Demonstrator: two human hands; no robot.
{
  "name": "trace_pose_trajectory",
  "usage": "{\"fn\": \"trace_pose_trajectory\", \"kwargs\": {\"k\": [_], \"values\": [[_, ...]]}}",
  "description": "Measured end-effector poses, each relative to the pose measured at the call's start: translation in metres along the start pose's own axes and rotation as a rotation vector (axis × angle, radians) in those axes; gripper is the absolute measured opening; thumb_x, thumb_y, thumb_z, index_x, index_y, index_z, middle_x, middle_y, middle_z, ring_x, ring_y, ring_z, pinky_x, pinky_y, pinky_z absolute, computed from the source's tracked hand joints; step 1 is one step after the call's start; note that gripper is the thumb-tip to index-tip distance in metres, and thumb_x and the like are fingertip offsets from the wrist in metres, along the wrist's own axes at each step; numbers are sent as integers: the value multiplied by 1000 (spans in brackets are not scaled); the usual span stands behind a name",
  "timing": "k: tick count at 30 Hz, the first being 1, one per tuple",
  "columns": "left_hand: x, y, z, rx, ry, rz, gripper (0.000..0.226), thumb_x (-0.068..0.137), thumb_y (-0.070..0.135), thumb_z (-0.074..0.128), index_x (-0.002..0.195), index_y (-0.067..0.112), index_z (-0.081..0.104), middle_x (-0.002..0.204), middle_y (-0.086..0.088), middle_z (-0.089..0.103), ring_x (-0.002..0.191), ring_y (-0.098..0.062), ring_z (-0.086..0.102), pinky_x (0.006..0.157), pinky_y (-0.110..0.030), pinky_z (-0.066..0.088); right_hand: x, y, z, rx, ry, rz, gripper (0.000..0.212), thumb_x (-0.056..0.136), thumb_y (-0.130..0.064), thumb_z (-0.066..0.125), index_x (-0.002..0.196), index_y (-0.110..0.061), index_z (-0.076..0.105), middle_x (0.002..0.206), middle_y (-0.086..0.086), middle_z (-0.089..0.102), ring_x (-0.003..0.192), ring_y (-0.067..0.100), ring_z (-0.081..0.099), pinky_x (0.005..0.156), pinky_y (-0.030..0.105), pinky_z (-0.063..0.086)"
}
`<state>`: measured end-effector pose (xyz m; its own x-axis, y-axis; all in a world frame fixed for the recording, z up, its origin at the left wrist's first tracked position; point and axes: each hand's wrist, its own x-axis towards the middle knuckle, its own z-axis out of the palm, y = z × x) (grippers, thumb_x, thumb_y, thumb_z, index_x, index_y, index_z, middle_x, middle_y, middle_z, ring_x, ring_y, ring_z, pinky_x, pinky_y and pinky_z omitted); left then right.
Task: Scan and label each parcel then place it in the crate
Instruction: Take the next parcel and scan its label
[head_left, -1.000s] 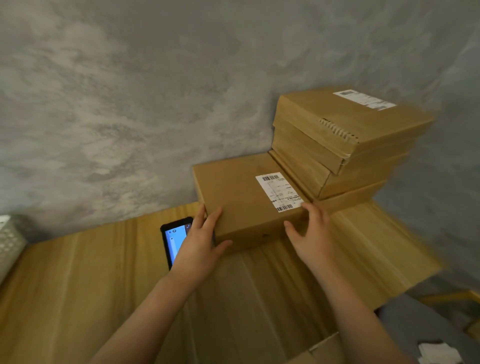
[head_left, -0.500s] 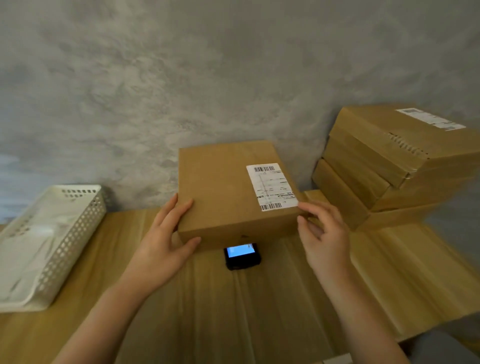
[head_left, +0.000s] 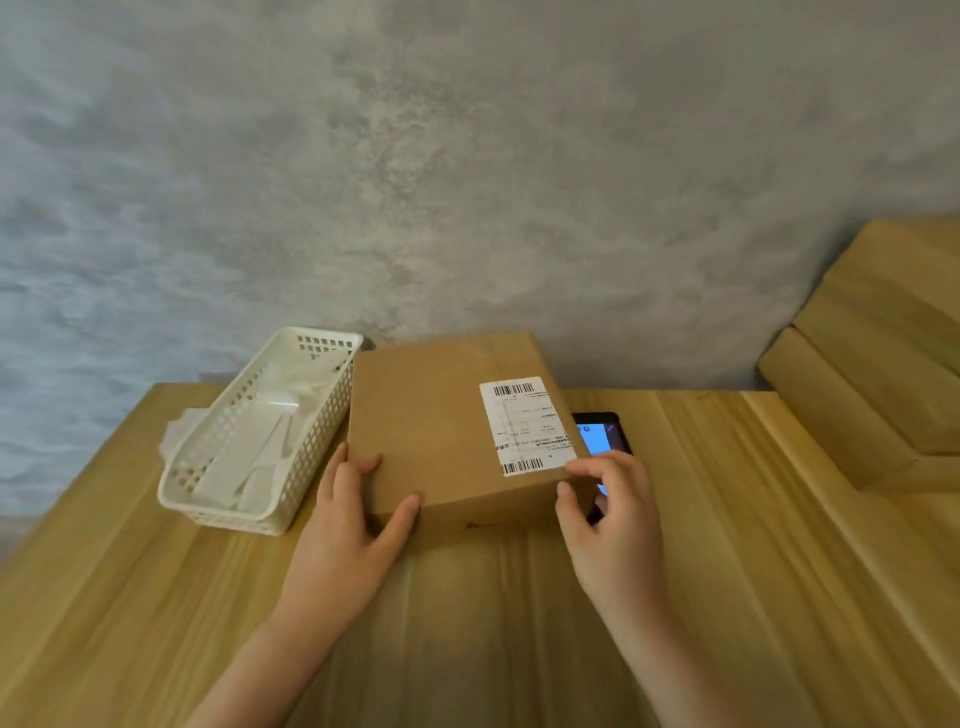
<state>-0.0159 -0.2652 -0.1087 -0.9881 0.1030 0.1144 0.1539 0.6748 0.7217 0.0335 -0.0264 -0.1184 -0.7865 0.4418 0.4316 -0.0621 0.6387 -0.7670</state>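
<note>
Holding one brown parcel (head_left: 441, 431) between both hands at the middle of the wooden table (head_left: 519, 623). Left hand (head_left: 348, 535) grips the near-left corner, thumb on the front face, fingers up the left side. Right hand (head_left: 615, 525) sits at the near-right corner, fingers loosely curled, fingertips touching the top edge by the label; can't tell if it's a firm grip or just a touch. Whether the parcel rests on the table or is slightly lifted isn't clear.

The parcel already carries a white shipping label (head_left: 527, 423) with barcodes on its top right. A handheld scanner (head_left: 602, 439) with a lit blue screen lies on the table just behind the right hand, partly hidden by the parcel and the fingers. White perforated basket (head_left: 322, 358) stands just left of the parcel, nearly touching it, with only white paper slips inside, no parcels.

Progress, as a judgement: early. This parcel looks staged for scanning; no sign it's been scanned, and whether the basket's slips are the labels to stick on is unclear. A stack of more boxes (head_left: 872, 374) waits at the right edge, so most of the work looks left. If the basket is the crate, it's too narrow-looking for this parcel; can't tell.
</note>
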Motion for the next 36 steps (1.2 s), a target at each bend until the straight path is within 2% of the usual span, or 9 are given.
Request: {"fn": "trace_pose_trajectory", "kwargs": {"k": [4,10,12,15,17,20,23,30,36], "values": [[3,-8,-10,41,-19,7,57,86,48,66,133,26,42,159,3,24,145,-18,30,108,-32,36,-13,6,9,-12,-51,25,21,84,-8,71,98,-23,64,111,-11,46,104,7,59,85,22,52],[6,-13,-13,144,-73,58,64,88,56,56,140,24,38,162,-3,17,149,-20,21,115,-36,25,-12,8,-2,-30,-167,-28,21,88,-7,64,100,-25,63,112,-10,49,102,2,57,84,12,48],[7,-14,-14,243,-65,100,69,88,66,45,142,24,38,162,-5,17,149,-22,21,117,-36,22,-2,11,-12,-31,-212,-43,19,91,-9,61,101,-24,63,109,-13,54,100,3,59,84,14,49],[14,-8,-18,324,-42,203,71,86,68,32,139,23,43,159,-5,27,146,-24,26,117,-37,22,20,23,-21,-80,-133,37,20,93,-11,59,110,-20,61,107,-12,59,100,8,59,85,26,49],[24,2,-17,352,-48,269,68,87,65,33,139,23,43,156,-4,32,144,-24,29,116,-34,19,39,33,-20,-208,-136,138,28,94,-22,60,121,-16,56,115,-2,59,108,18,57,85,28,45],[46,20,-10,374,-129,337,70,86,66,28,142,25,41,155,-1,36,144,-23,30,117,-32,18,62,47,-15,-548,-278,306,68,89,-54,60,138,-11,43,128,11,51,117,29,50,87,34,42],[70,30,3,449,-220,362,81,81,69,16,147,27,35,159,1,29,147,-23,22,119,-38,19,69,54,-8,-702,-415,417,86,76,-72,60,136,-13,39,126,12,51,114,31,50,84,38,44],[82,23,16,516,-224,346,86,78,75,14,148,31,36,160,4,28,147,-20,23,120,-38,17,72,64,1,-720,-482,452,99,66,-71,68,141,-18,30,129,10,45,116,29,48,86,38,44],[80,24,15,515,-221,350,87,77,75,11,150,32,34,161,6,27,149,-16,21,121,-36,14,88,54,-17,-531,-497,527,96,63,-52,81,140,-21,33,126,7,43,95,21,48,76,33,48]]}}
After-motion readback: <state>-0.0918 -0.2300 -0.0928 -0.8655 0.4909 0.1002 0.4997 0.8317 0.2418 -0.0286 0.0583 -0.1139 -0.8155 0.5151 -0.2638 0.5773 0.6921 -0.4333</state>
